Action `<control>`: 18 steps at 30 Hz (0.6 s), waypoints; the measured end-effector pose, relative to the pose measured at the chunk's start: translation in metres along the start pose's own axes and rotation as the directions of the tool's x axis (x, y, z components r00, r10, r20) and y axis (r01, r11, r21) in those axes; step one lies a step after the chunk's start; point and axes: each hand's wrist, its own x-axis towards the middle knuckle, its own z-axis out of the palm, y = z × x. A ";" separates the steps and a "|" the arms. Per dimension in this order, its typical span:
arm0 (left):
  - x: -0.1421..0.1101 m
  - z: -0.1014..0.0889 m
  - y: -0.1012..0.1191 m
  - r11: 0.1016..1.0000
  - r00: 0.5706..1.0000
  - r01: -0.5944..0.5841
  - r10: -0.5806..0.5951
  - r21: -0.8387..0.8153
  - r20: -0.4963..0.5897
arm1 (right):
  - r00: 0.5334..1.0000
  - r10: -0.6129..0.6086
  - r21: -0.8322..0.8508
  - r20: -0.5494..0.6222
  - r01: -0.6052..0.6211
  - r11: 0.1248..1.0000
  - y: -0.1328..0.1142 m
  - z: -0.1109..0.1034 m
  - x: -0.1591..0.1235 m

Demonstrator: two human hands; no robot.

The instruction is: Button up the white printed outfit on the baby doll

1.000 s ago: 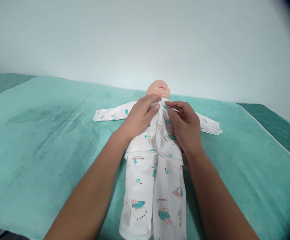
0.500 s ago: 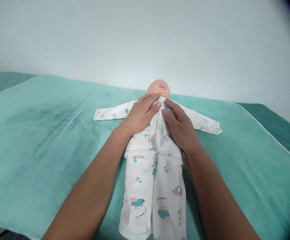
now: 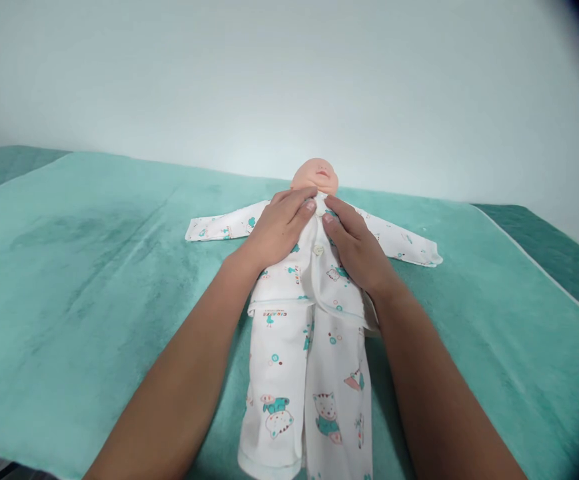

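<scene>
The printed shirt (image 3: 302,270) lies beneath the flattened left hand (image 3: 280,228) and right hand (image 3: 356,248), a button (image 3: 318,251) between them, the doll's head (image 3: 316,175) just beyond.

Top (image 3: 332,293) was white and aqua-trimmed with little teal and reddish animal prints, pants (image 3: 326,373) had the same white print with tiny circles too, button (image 3: 318,251) looked kinda cream, doll's head (image 3: 314,175) was plain pink, blanket (image 3: 119,267) mint, sheet (image 3: 544,247) darker green, wall (image 3: 289,80) pale grey.
</scene>
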 end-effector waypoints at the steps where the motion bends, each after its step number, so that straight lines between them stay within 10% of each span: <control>1: 0.000 0.000 0.000 1.000 1.000 0.003 -0.003 0.000 0.000 | 1.000 -0.002 -0.002 0.005 0.002 1.000 0.002 0.000 0.002; 18: 0.000 0.001 -0.003 1.000 1.000 -0.001 0.001 0.016 -0.004 | 0.986 -0.122 -0.036 0.114 0.126 0.991 0.009 -0.006 0.020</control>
